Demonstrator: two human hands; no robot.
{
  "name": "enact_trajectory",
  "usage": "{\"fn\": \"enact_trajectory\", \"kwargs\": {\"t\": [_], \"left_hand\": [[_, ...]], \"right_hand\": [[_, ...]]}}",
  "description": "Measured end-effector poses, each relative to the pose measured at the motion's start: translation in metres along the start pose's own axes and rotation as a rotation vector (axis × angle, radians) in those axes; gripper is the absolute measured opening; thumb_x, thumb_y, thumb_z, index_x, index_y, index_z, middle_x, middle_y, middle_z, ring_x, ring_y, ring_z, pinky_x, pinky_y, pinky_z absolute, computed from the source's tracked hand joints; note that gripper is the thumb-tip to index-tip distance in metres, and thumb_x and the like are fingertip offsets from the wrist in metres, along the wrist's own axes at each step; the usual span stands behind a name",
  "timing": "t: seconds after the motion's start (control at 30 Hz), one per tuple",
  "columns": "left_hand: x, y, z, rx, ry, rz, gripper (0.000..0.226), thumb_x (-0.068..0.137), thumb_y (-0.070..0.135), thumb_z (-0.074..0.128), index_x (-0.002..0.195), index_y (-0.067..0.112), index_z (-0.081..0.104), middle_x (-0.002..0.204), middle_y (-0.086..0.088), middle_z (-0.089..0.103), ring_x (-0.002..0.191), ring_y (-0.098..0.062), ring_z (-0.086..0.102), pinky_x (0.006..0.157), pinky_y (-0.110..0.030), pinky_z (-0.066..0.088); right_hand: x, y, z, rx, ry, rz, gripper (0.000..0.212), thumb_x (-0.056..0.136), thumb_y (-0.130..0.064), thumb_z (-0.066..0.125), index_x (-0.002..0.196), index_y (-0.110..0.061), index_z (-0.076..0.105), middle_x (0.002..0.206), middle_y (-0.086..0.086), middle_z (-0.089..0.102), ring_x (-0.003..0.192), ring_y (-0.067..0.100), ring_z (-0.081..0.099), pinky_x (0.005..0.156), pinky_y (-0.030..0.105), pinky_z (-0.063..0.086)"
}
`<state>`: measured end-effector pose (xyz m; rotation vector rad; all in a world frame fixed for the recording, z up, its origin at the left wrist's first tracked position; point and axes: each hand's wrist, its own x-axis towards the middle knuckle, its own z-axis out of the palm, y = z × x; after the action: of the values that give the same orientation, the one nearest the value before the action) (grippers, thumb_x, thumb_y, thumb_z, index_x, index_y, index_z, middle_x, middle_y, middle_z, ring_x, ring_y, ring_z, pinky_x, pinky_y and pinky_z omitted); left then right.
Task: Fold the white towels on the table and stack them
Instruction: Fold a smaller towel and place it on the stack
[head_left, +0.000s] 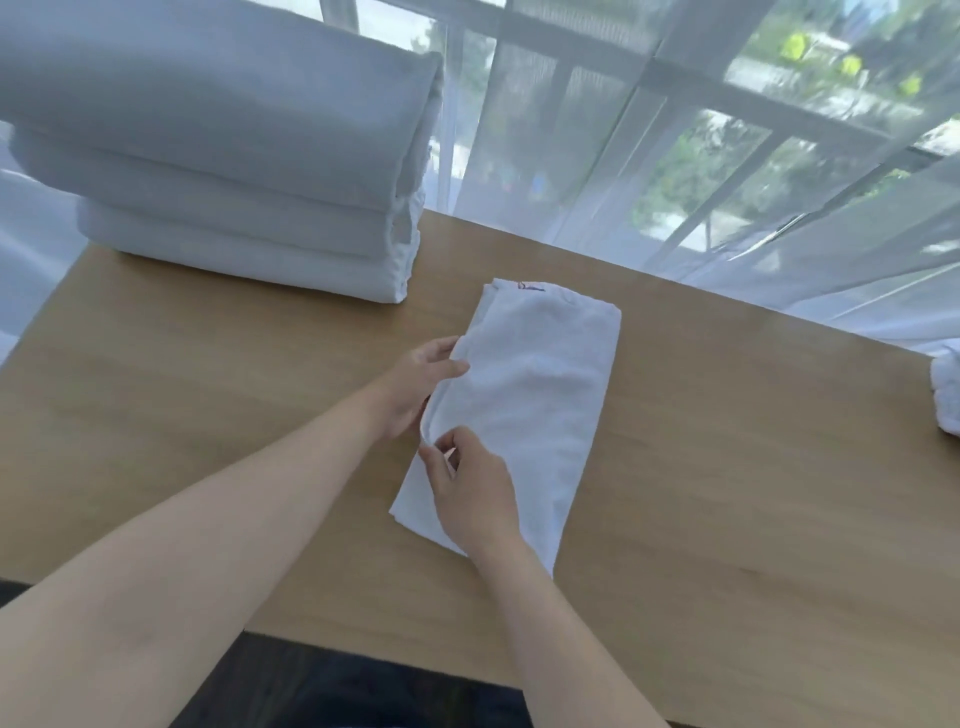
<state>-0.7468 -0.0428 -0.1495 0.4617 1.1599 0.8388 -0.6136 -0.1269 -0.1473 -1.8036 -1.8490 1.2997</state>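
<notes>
A white towel (540, 395), folded into a long narrow strip, lies on the wooden table (727, 493) in the middle of the view. My left hand (415, 384) grips the towel's left edge, thumb on top and fingers underneath. My right hand (470, 493) rests on the near part of the strip and pinches that same left edge between thumb and forefinger. A stack of three large folded white towels (228, 171) stands at the table's far left.
Another white towel (946, 395) pokes in at the right edge of the table. Sheer white curtains (675, 156) hang over a window just behind the far table edge. The table's near edge runs under my forearms.
</notes>
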Motion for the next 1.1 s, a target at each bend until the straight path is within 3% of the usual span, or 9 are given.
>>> {"fn": "enact_trajectory", "kwargs": {"t": [0.17, 0.3, 0.4, 0.63, 0.87, 1.03, 1.1], "left_hand": [[0.03, 0.008, 0.005, -0.023, -0.005, -0.003, 0.056, 0.096, 0.002, 0.062, 0.147, 0.016, 0.044, 0.134, -0.003, 0.061, 0.109, -0.023, 0.069, 0.08, -0.034, 0.06], [0.052, 0.023, 0.017, -0.088, -0.051, 0.085, 0.053, 0.095, -0.004, 0.061, 0.141, 0.021, 0.051, 0.124, 0.005, 0.064, 0.104, -0.019, 0.069, 0.081, -0.035, 0.061], [0.064, 0.033, 0.025, 0.032, -0.068, 0.124, 0.048, 0.095, -0.007, 0.058, 0.128, 0.027, 0.061, 0.122, -0.002, 0.067, 0.098, -0.015, 0.07, 0.075, -0.029, 0.059], [0.088, 0.035, 0.026, 0.258, 0.094, 0.177, 0.057, 0.09, -0.019, 0.042, 0.126, 0.021, 0.061, 0.104, 0.001, 0.072, 0.095, -0.017, 0.069, 0.077, -0.03, 0.061], [0.1, 0.044, 0.035, 0.318, 0.071, 0.207, 0.04, 0.095, 0.001, 0.063, 0.124, 0.029, 0.063, 0.123, -0.011, 0.068, 0.112, -0.03, 0.067, 0.095, -0.044, 0.057], [0.111, 0.044, 0.038, 0.611, 0.211, 0.26, 0.052, 0.096, 0.006, 0.058, 0.142, 0.029, 0.052, 0.137, -0.006, 0.06, 0.124, -0.026, 0.058, 0.107, -0.041, 0.047], [0.112, 0.042, 0.037, 0.567, 0.24, 0.248, 0.064, 0.095, 0.008, 0.063, 0.152, 0.023, 0.038, 0.148, -0.008, 0.051, 0.132, -0.024, 0.051, 0.112, -0.041, 0.042]], "right_hand": [[-0.003, 0.012, 0.007, -0.028, -0.046, 0.059, 0.019, 0.1, -0.05, 0.051, 0.106, -0.032, 0.05, 0.081, -0.011, 0.06, 0.071, 0.005, 0.056, 0.054, 0.018, 0.039], [-0.006, 0.017, 0.005, 0.029, -0.064, 0.099, 0.018, 0.096, -0.055, 0.054, 0.104, -0.039, 0.048, 0.08, -0.01, 0.06, 0.062, 0.003, 0.052, 0.051, 0.015, 0.034], [-0.006, 0.018, 0.005, 0.061, -0.083, 0.114, 0.019, 0.095, -0.054, 0.057, 0.105, -0.04, 0.05, 0.08, -0.009, 0.061, 0.061, 0.005, 0.055, 0.054, 0.019, 0.041], [-0.002, 0.021, 0.013, -0.004, -0.104, 0.08, 0.024, 0.093, -0.051, 0.058, 0.111, -0.039, 0.046, 0.078, -0.009, 0.062, 0.066, 0.01, 0.059, 0.058, 0.026, 0.046], [-0.007, 0.026, 0.011, -0.079, -0.155, 0.011, 0.038, 0.092, -0.052, 0.059, 0.124, -0.038, 0.042, 0.075, -0.017, 0.05, 0.063, 0.005, 0.051, 0.057, 0.019, 0.035], [-0.011, 0.026, 0.003, 0.005, -0.194, 0.023, 0.045, 0.09, -0.055, 0.06, 0.129, -0.036, 0.047, 0.074, -0.016, 0.052, 0.066, 0.002, 0.053, 0.062, 0.016, 0.037], [-0.012, 0.026, 0.0, 0.034, -0.207, 0.031, 0.049, 0.088, -0.059, 0.061, 0.13, -0.038, 0.048, 0.073, -0.017, 0.053, 0.069, -0.002, 0.054, 0.062, 0.015, 0.038]]}}
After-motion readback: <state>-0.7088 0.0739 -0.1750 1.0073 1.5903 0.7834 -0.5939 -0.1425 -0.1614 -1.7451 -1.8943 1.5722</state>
